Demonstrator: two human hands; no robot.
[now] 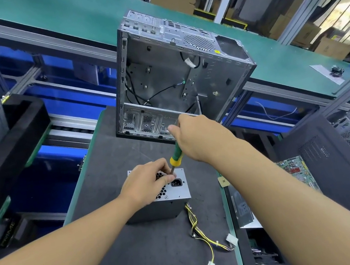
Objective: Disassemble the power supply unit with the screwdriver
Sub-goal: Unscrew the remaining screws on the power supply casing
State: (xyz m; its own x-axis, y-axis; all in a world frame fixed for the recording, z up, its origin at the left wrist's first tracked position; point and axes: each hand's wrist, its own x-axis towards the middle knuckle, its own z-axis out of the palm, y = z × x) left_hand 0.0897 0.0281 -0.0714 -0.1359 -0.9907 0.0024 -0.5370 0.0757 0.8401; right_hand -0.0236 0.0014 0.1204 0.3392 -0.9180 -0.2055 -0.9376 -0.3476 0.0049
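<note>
power supply unit (175, 198) sits on the dark mat (141, 242), socket face up, yellow wires (200, 227) trailing toward the near edge. left hand (146, 185) rests on top of it, fingers pinching the shaft near the tip. right hand (198, 136) grips the green-yellow screwdriver (176, 157) handle - tip down on the unit. open pc case (173, 72) stands behind.

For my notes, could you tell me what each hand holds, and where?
The right hand grips the screwdriver by its handle; the left hand pinches its shaft.
</note>
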